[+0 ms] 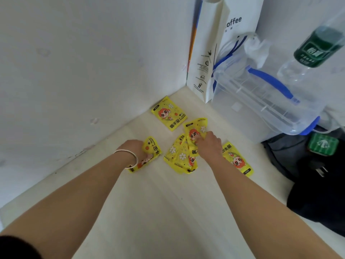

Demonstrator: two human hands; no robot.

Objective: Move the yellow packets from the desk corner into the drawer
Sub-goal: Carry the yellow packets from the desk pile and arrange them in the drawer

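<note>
Several yellow packets with a cartoon figure lie near the corner of the pale desk (149,202). My left hand (137,149), with a silver bangle on its wrist, grips one yellow packet (152,146) at the left. My right hand (209,144) pinches another packet (196,128) lifted above a small pile of packets (179,157). One packet (169,113) lies flat nearest the corner. Another packet (236,158) lies to the right, partly under my right wrist. No drawer is in view.
White walls meet behind the packets. A white paper coffee bag (209,53) stands in the corner. Beside it sits a clear plastic box with blue handles (261,101), and a green-labelled water bottle (313,45) is above. A dark bag (317,174) lies at the right.
</note>
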